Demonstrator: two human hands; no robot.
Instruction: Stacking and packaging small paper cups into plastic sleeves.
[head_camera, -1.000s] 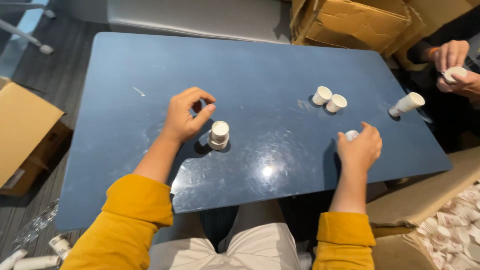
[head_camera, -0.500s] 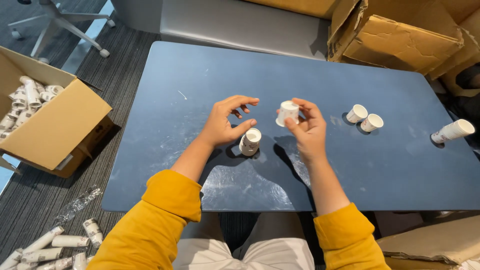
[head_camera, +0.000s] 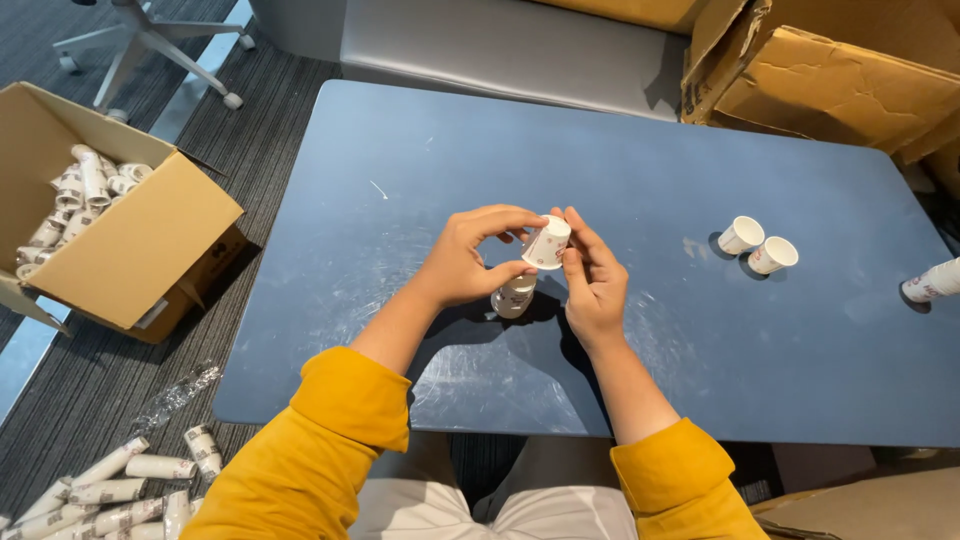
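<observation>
Open brown box (head_camera: 130, 240) of cup stacks sits left of blue table (head_camera: 700, 400). Left hand (head_camera: 470, 258) and right hand (head_camera: 592, 280), close together, both pinch an inverted white paper cup (head_camera: 547, 243) above a small stack (head_camera: 514, 296).

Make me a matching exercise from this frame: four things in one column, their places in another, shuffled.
Things:
1. upturned paper cup
2. short cup stack
3. two loose cups
4. open box of cup stacks

Places:
A. on the floor left of the table
B. between both hands' fingertips
C. on the table's right part
D. on the table under the hands

Pairs: 1-B, 2-D, 3-C, 4-A
</observation>
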